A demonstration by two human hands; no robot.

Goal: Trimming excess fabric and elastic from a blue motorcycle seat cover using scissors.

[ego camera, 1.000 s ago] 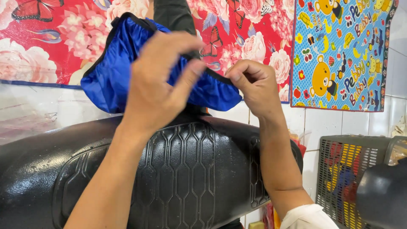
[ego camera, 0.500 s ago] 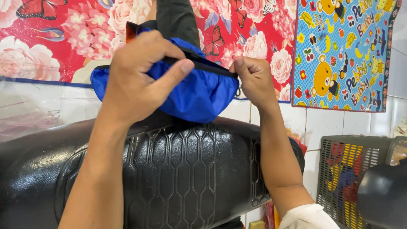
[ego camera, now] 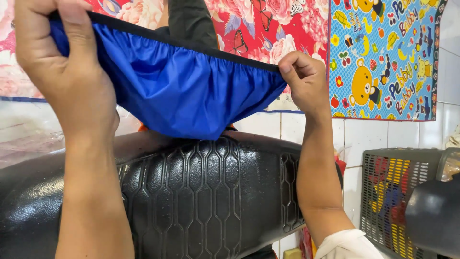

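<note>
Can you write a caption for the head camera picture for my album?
Left hand and right hand stretch a blue elastic-edged cover above a black patterned seat.

The left hand (ego camera: 67,81) at 10 o'clock and the right hand (ego camera: 304,79) at 2 o'clock pinch the black hem of a blue cover (ego camera: 187,96), stretched taut between them. Its sagging middle touches a black seat (ego camera: 206,192) at 6 o'clock. A grey crate (ego camera: 388,192) stands at 4 o'clock.
</note>
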